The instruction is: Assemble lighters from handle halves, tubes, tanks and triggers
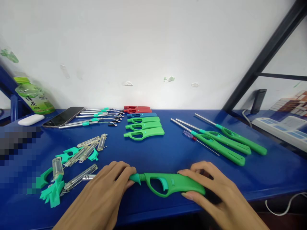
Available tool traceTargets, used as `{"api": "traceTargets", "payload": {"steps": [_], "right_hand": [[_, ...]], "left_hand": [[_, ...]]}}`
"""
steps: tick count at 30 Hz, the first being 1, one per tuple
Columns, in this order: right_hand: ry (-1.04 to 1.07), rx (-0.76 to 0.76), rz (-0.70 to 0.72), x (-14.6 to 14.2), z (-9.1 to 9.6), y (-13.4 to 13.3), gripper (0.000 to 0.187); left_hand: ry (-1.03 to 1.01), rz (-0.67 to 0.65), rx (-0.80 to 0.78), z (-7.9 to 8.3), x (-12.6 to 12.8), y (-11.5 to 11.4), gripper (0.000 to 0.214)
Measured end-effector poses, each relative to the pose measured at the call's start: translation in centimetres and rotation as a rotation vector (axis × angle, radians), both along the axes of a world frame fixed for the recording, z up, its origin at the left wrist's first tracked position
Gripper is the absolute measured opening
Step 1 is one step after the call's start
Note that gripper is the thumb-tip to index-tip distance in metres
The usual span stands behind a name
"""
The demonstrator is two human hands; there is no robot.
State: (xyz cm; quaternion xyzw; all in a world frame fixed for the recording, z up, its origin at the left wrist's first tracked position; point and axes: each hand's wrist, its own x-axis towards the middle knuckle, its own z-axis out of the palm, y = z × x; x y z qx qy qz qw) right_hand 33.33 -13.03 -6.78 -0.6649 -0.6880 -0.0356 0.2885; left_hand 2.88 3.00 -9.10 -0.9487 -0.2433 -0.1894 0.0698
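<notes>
At the near edge of the blue table lies a green utility lighter handle [176, 183] with a teal trigger [164, 183]. My right hand [216, 185] grips its wide end between thumb and fingers. My left hand [105, 185] is closed around the lighter's metal tube [88, 177] near the teal collar [136, 178]. The collar sits at the handle's neck, tilted; whether it is fully seated I cannot tell. Left of my left hand are clear fuel tanks [80, 179] and teal plastic parts [55, 191].
Several metal tubes with wires [96, 115] lie behind, beside a phone [64, 116] and a bottle [33, 95]. Green handle shells [153, 131], a blue one [141, 115] and red ones [137, 110] are mid-table. Three assembled lighters [220, 150] and a screwdriver [192, 136] lie right.
</notes>
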Motion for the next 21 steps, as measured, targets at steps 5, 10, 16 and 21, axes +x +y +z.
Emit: {"api": "traceTargets", "payload": {"steps": [5, 10, 16, 21], "right_hand": [[-0.022, -0.045, 0.043, -0.1, 0.5, 0.2, 0.035], [-0.012, -0.084, 0.075, 0.0, 0.3, 0.0, 0.039], [-0.025, -0.123, 0.082, -0.1, 0.3, 0.2, 0.037], [-0.193, 0.017, 0.139, -0.9, 0.5, 0.5, 0.037]], "left_hand": [[-0.032, -0.008, -0.015, -0.1, -0.2, 0.1, 0.038], [-0.045, -0.086, 0.084, 1.3, 0.8, -0.1, 0.053], [-0.062, -0.147, 0.199, 2.6, 2.0, -0.7, 0.049], [-0.029, -0.185, 0.159, 2.0, 1.5, -1.3, 0.060]]}}
